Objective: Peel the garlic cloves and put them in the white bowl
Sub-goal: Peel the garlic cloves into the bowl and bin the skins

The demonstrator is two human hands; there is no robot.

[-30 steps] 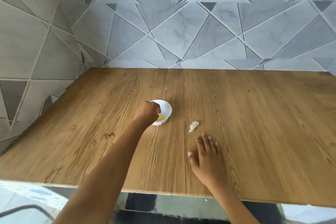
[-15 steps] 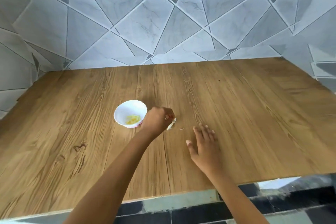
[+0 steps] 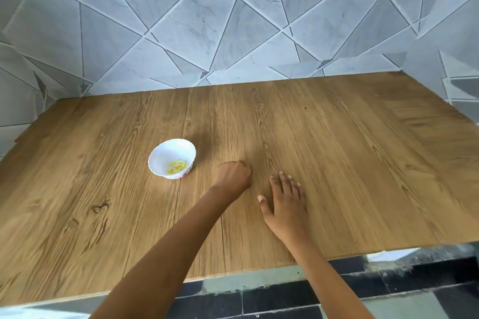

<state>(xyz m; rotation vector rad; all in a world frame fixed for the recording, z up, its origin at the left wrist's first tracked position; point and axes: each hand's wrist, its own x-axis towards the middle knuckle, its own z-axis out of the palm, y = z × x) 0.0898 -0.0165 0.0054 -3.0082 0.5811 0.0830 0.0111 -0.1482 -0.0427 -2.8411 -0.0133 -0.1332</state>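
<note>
Home kitchen corner indicated — wood-grain worktop [image 3: 311,163] set against grey geometric wall tiles [image 3: 197,28], tiled floor [image 3: 388,290] below.

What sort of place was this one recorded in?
Probably a home kitchen or dining corner: a wood-grain table set against a wall of grey marble-look tiles, a small white bowl holding yellowish bits, and dark floor tiles below.

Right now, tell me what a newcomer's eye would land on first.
The white bowl sits left of centre on the wooden table, yellowish bits in its bottom. Just right of it the left hand is curled into a fist on the wood, its contents hidden, with the right hand flat and open beside it.
</note>
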